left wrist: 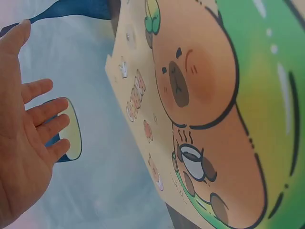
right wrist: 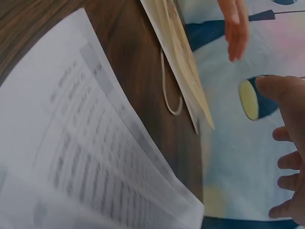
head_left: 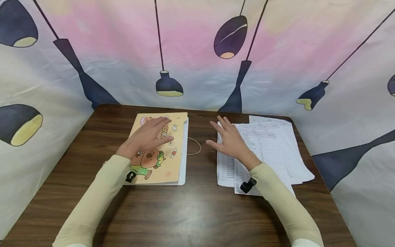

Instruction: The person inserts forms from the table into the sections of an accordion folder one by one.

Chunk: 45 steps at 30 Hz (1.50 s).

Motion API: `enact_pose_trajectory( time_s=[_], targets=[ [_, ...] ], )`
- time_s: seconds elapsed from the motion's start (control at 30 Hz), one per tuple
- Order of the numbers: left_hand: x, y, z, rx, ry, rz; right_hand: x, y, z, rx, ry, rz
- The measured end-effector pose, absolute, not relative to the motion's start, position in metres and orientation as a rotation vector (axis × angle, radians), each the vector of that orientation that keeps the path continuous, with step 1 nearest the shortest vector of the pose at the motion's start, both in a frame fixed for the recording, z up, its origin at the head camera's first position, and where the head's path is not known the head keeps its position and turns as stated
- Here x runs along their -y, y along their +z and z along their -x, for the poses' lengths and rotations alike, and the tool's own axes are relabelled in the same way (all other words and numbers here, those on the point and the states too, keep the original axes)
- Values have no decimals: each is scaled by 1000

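Note:
A yellow cartoon folder lies closed on the left half of the table, a white edge and a thin elastic loop showing along its right side. Over it hovers my left hand, fingers spread and holding nothing. In the left wrist view the folder's cover shows a capybara drawing, apart from the palm. My right hand hangs with fingers extended above the left edge of several loose printed sheets. The right wrist view has these papers below the hand, not touching it.
The dark wooden table has rounded far corners. Behind it and at both sides hangs a pastel cloth printed with dark lamps. The sheets overlap unevenly near the table's right edge. A strip of tabletop separates the folder from the papers.

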<state>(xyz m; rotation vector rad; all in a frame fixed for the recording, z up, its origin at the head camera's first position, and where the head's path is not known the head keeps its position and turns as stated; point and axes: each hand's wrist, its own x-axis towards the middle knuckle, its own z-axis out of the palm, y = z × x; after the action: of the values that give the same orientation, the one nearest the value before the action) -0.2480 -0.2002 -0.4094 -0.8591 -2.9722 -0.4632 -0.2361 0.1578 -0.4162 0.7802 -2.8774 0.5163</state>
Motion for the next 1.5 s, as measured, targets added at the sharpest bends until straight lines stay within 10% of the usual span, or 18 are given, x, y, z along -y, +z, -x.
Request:
enact_pose_trajectory(
  time_s=[1.5],
  targets=[
    [147,-449,281,3037,-345,1112,-72,-469,257,3085,533,-1103]
  ],
)
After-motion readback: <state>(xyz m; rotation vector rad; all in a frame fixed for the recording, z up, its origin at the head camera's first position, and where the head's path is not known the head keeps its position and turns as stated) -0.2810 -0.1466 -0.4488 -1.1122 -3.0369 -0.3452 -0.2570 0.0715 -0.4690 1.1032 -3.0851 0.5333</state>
